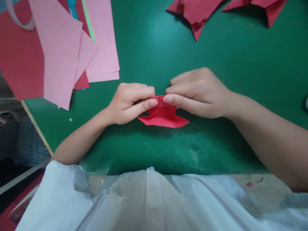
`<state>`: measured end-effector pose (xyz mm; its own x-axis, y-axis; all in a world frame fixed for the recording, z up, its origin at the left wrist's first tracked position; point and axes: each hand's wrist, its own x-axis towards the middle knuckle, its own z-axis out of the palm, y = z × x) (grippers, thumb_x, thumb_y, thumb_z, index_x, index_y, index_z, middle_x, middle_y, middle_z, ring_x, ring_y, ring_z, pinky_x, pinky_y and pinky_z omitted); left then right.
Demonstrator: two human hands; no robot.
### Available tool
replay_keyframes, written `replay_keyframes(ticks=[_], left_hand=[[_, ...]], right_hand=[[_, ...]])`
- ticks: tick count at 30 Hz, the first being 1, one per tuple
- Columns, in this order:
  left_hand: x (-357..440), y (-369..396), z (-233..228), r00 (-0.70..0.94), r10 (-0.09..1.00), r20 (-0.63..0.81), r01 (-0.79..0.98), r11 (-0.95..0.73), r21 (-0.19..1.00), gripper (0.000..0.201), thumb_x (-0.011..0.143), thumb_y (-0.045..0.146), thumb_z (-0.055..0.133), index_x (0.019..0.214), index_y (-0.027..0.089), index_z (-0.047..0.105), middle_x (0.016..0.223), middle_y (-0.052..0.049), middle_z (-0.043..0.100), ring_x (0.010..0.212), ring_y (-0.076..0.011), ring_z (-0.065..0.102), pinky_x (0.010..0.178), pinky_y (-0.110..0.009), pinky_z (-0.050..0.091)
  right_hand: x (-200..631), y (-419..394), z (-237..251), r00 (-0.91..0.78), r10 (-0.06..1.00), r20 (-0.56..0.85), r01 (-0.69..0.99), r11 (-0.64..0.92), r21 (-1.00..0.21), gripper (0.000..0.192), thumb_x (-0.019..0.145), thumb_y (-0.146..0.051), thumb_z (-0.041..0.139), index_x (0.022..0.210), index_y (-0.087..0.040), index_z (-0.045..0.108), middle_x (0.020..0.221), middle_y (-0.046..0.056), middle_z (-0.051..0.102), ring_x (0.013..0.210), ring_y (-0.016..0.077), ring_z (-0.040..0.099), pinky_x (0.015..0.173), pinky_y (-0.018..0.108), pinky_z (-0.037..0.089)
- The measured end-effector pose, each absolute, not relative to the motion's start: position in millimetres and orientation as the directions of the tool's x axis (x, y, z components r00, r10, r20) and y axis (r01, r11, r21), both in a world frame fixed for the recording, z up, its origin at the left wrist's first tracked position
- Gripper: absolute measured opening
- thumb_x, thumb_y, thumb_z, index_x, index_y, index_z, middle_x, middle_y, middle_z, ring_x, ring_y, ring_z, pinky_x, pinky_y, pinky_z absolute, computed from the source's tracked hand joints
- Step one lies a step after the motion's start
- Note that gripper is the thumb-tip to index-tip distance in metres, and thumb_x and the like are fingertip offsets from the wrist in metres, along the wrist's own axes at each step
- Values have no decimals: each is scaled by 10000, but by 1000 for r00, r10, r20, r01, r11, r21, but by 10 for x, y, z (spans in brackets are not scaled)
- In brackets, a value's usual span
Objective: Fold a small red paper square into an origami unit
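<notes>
Between my two hands is a piece of folded red paper (163,119), held just above the green table near my body. Its lower part flares out into two pointed corners, left and right. My left hand (133,102) pinches the upper left edge, thumb on the near side and fingers curled behind. On the upper right edge, my right hand (197,94) pinches in the same way, its thumb tip close to the left thumb. The fingertips behind the paper are hidden.
Pink paper sheets (57,48) and red paper (21,61) overlap at the left of the green table (144,41), with a white ring-shaped strip (21,24) on top. Two folded dark red paper shapes (199,14) lie at the far right. The table's left edge (36,128) shows beside my left arm.
</notes>
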<state>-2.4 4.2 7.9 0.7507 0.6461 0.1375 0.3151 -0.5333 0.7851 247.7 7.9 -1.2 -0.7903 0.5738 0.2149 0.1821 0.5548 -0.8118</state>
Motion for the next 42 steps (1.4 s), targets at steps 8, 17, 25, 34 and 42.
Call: replay_keyframes(ticks=[8, 17, 25, 34, 42], left_hand=[[10, -45, -5, 551, 804, 224, 13, -277, 961, 334, 1087, 566, 533, 1082, 242, 613, 854, 28, 662, 585, -47, 624, 496, -177, 463], [-54, -76, -17, 648, 758, 80, 293, -344, 892, 419, 1037, 632, 600, 1247, 280, 509, 864, 28, 743, 667, -86, 676, 555, -207, 523], [-77, -68, -158, 645, 752, 136, 276, -396, 876, 425, 1031, 588, 590, 1348, 317, 509, 961, 36, 759, 718, -103, 735, 610, -217, 573], [-60, -31, -218, 384, 889, 249, 390, -400, 829, 295, 1056, 501, 595, 1220, 257, 573, 1020, -12, 751, 936, -150, 796, 765, -255, 639], [7, -94, -117, 452, 858, 244, 364, -427, 828, 218, 1077, 460, 595, 1102, 250, 650, 1022, 14, 803, 968, -160, 835, 788, -277, 678]], right_hand=[[2466, 69, -32, -693, 672, 262, 151, 489, -859, 519, 1165, -388, 397, 702, -169, 477, 623, -35, 452, 587, 57, 399, 623, 260, 303], [2470, 17, 68, -598, 769, 228, 326, 492, -807, 512, 1152, -438, 424, 745, -166, 574, 625, -21, 563, 589, 52, 414, 604, 267, 301], [2443, 46, 34, -530, 790, 307, 287, 508, -812, 424, 1137, -327, 476, 783, -161, 638, 599, -52, 550, 561, 18, 446, 590, 218, 327], [2497, 36, -15, -686, 677, 266, 202, 529, -824, 398, 1069, -352, 602, 723, -170, 673, 637, -28, 621, 592, 51, 532, 596, 236, 373], [2460, 40, -26, -670, 706, 229, 259, 511, -819, 334, 1082, -463, 597, 973, -175, 729, 756, -34, 677, 645, 49, 556, 634, 227, 379]])
